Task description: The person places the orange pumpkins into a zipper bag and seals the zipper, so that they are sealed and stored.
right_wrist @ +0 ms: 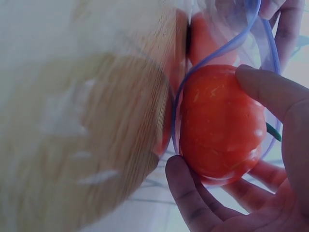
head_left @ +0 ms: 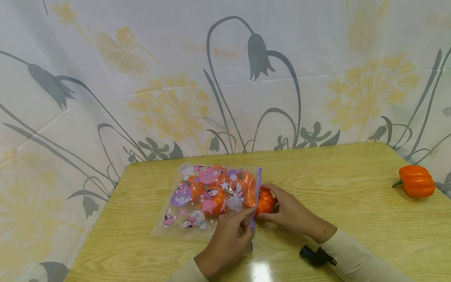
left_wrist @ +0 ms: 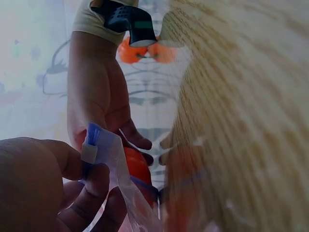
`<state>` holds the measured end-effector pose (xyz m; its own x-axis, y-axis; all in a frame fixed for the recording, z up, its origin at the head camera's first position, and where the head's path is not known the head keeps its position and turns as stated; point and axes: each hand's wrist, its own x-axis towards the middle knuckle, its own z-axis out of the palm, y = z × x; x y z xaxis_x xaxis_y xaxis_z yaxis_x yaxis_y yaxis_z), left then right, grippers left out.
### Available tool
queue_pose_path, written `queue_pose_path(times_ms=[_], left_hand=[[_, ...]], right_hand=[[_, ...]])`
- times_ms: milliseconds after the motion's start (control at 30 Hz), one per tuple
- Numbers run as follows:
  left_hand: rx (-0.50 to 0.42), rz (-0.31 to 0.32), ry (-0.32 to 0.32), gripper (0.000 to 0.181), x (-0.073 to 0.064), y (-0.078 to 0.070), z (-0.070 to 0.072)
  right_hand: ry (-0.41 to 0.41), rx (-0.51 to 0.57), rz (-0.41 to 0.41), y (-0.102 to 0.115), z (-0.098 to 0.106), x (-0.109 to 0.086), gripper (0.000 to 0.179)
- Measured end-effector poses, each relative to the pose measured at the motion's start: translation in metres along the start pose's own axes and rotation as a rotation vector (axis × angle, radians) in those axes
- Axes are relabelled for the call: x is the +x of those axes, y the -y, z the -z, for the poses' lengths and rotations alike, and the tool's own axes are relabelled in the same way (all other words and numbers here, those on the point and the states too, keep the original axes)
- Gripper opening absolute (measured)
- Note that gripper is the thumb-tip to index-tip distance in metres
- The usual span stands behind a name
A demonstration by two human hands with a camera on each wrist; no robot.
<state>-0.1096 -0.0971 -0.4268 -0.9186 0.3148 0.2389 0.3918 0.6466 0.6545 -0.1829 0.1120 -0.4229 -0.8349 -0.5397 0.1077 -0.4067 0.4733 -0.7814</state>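
Observation:
A clear zip bag (head_left: 190, 219) printed with pink and purple cartoon figures lies on the table, several orange toy pumpkins (head_left: 213, 201) inside it. My left hand (head_left: 230, 235) pinches the bag's purple zip edge near its slider (left_wrist: 89, 152). At the mouth, which gapes in the right wrist view, my right hand (head_left: 289, 209) holds another orange toy pumpkin (right_wrist: 222, 125) with a green stem. Thumb and fingers curl round it from outside, and the purple zip strip (right_wrist: 176, 111) loops about its far side, so it sits partly within the opening.
One more orange toy pumpkin (head_left: 417, 181) with a green stem lies on its side at the right end of the wood-grain table (head_left: 338, 176). A flower-printed curtain (head_left: 169, 58) hangs behind the table. A black camera (head_left: 315, 256) is strapped at my right wrist.

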Motion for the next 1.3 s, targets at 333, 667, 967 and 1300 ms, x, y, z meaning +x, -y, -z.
queue_pose_path(times_ms=[333, 667, 967, 1300], left_hand=[[-0.037, -0.007, 0.033, 0.047, -0.001, 0.0, 0.0], [-0.078, -0.068, 0.045, 0.047, -0.001, 0.002, 0.0], [-0.074, -0.05, 0.058, 0.045, -0.001, -0.001, 0.001], [-0.076, -0.069, 0.006, 0.043, -0.001, -0.001, -0.003]], right_hand=[[-0.039, 0.014, -0.012, 0.0, -0.001, 0.0, 0.073], [-0.042, 0.023, 0.002, -0.001, -0.004, 0.0, 0.075], [-0.026, 0.021, 0.011, -0.002, -0.003, 0.0, 0.078], [0.02, 0.018, -0.02, -0.007, 0.009, 0.0, 0.078]])
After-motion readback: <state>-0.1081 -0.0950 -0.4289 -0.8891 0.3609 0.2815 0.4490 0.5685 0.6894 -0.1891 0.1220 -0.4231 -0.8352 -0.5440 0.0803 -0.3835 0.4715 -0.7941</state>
